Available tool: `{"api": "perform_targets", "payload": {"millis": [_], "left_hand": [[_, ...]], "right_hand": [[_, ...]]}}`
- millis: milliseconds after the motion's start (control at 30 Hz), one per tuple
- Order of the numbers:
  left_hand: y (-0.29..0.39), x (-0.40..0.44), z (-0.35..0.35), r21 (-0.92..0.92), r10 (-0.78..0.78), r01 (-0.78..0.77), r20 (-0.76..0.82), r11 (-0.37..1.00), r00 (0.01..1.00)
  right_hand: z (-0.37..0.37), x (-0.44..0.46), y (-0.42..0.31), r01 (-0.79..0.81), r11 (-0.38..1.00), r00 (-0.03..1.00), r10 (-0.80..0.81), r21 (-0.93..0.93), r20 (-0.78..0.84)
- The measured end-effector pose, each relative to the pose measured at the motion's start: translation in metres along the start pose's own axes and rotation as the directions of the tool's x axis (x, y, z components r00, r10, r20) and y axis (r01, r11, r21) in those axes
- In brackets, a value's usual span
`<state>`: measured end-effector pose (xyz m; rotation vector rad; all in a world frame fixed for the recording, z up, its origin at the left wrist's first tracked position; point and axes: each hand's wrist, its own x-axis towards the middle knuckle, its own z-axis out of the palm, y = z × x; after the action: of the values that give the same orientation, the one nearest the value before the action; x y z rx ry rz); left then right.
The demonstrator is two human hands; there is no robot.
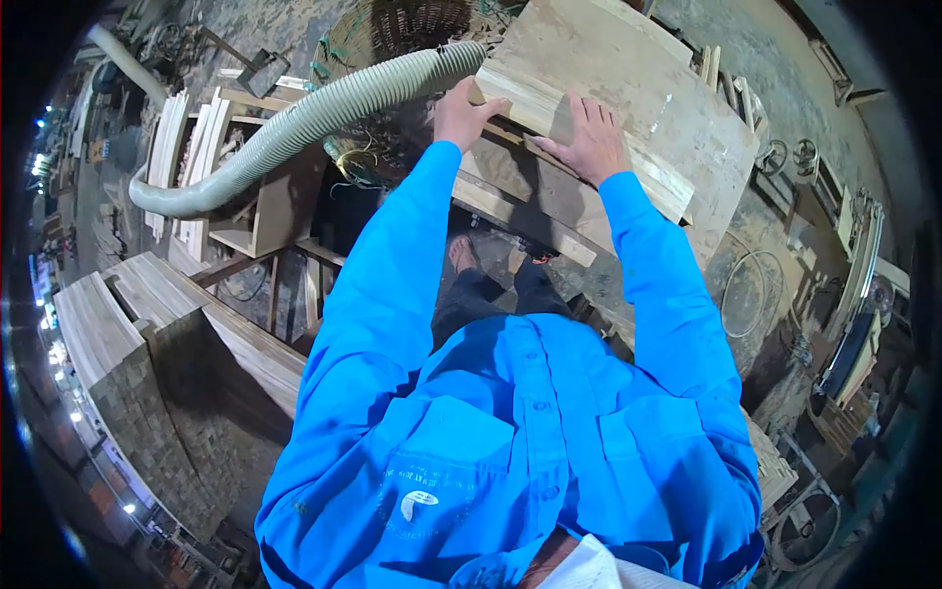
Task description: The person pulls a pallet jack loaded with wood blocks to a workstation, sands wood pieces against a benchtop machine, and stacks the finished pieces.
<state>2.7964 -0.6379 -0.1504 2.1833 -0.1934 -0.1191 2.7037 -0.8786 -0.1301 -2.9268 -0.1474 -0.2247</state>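
In the upper middle of the frame we had our left hand (463,116) at the left end of a wooden board (535,104), its thumb stretched toward the right; we could not tell whether it gripped the wood or merely touched it; our right hand (594,139) rested unclenched on the same board, fingers extended across its top and thumb pointing left by the near edge; the board slanted down toward the right, with a broad tan panel (692,123) beyond it; a ribbed grey hose (334,106) curved across the upper left, one end near our left hand; stacked wood (182,422) stood at the lower left
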Motion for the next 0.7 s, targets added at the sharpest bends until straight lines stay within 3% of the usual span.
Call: {"api": "perform_targets", "payload": {"millis": [33,167,267,333,400,467,633,700], "left_hand": [[0.001,0.002,-0.003,-0.011,-0.043,0.044,0.084,0.999,0.996],[0.002,-0.005,-0.008,-0.032,-0.078,0.079,0.033,0.996,0.996],[-0.012,-0.002,-0.014,-0.097,-0.012,0.017,0.047,0.995,0.999],[-0.015,-0.001,-0.022,-0.241,-0.027,0.071,0.182,0.968,0.983],[-0.018,0.002,-0.017,-0.282,-0.045,0.085,0.145,0.956,0.988],[-0.015,0.0,-0.018,-0.405,-0.057,0.138,0.207,0.904,0.977],[-0.029,-0.004,-0.007,-0.436,-0.064,0.102,0.1,0.894,0.993],[-0.034,-0.002,-0.008,-0.518,-0.087,0.186,0.21,0.835,0.974]], "right_hand": [[0.0,0.0,-0.002,-0.011,1.0,1.0,0.011,-0.004,0.005],[-0.003,0.0,-0.012,-0.009,0.998,1.0,0.008,-0.054,-0.012],[0.002,0.0,-0.013,-0.019,1.0,0.999,0.018,-0.018,-0.045],[0.01,-0.001,-0.01,0.003,1.0,0.999,-0.005,-0.029,-0.047],[0.011,-0.001,-0.009,0.019,0.999,0.999,-0.021,-0.04,-0.045],[0.009,0.0,-0.012,-0.003,1.0,1.0,0.003,-0.011,-0.01],[0.007,0.003,-0.017,-0.016,1.0,0.999,0.017,-0.027,0.043],[0.008,0.004,-0.018,-0.012,0.999,0.998,0.014,-0.03,0.056]]}}
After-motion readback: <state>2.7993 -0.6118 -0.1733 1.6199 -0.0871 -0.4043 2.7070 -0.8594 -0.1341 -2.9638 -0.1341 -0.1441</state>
